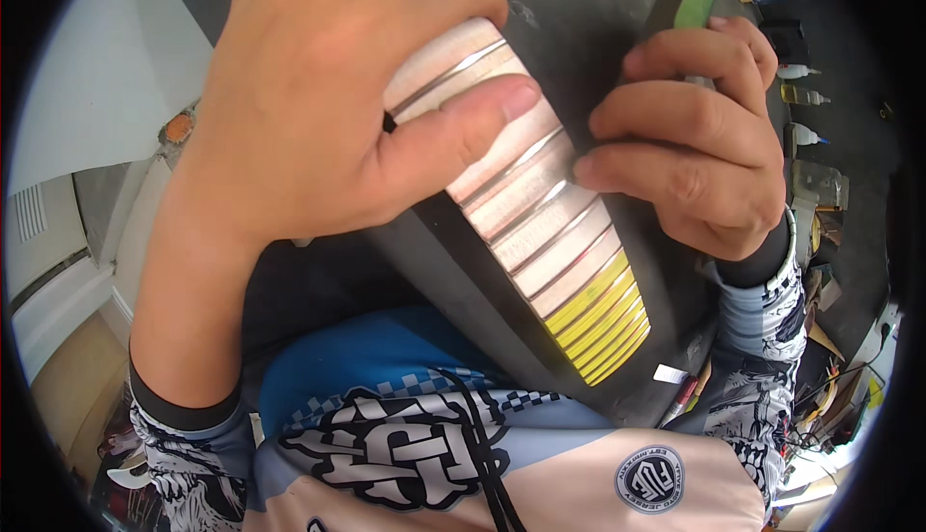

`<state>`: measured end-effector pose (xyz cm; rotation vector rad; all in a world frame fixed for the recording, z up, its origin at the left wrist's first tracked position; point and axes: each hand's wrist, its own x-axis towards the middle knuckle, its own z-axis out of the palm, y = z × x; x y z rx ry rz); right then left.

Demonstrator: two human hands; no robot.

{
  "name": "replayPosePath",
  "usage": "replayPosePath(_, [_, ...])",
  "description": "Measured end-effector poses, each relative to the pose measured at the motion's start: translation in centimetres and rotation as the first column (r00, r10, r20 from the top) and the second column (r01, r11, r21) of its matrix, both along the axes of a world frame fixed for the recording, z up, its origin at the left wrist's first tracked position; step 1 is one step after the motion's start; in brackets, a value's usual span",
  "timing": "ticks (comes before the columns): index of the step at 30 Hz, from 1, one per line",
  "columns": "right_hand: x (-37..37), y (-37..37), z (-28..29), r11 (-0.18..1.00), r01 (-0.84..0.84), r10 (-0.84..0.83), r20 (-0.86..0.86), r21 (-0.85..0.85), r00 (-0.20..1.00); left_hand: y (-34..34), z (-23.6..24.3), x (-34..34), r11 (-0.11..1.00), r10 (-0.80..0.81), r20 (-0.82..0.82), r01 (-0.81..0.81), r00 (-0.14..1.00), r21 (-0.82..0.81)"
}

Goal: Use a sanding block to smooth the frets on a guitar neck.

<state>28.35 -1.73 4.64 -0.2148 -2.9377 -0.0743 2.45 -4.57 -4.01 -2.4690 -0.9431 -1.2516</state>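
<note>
Fretted neck (540, 223) lies between both hands, bottles (805, 98) far right.

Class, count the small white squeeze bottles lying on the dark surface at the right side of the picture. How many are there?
3. The top bottle, the middle bottle and the bottom bottle lie stacked beside the right hand. More may be hidden.
</note>
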Motion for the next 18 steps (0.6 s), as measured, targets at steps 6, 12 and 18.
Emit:
replayPosePath(6, [0.4, -0.1, -0.2, 0.999, 0.023, -0.023, -0.004, 0.048, 1.000, 0.0, -0.2, -0.1, 1.000, 0.008, 0.002, -0.008, 1.000, -0.008])
replayPosePath(12, [-0.2, -0.7, -0.1, 0.999, 0.037, -0.037, 0.000, -0.014, 0.999, -0.1, -0.3, -0.5, 1.000, 0.016, 0.000, -0.016, 1.000, -0.014])
replayPosePath(18, [-0.8, -1.2, 0.0, 0.999, 0.034, -0.034, 0.028, -0.001, 0.999, -0.5, -0.5, -0.4, 0.999, 0.026, -0.003, -0.026, 1.000, -0.027])
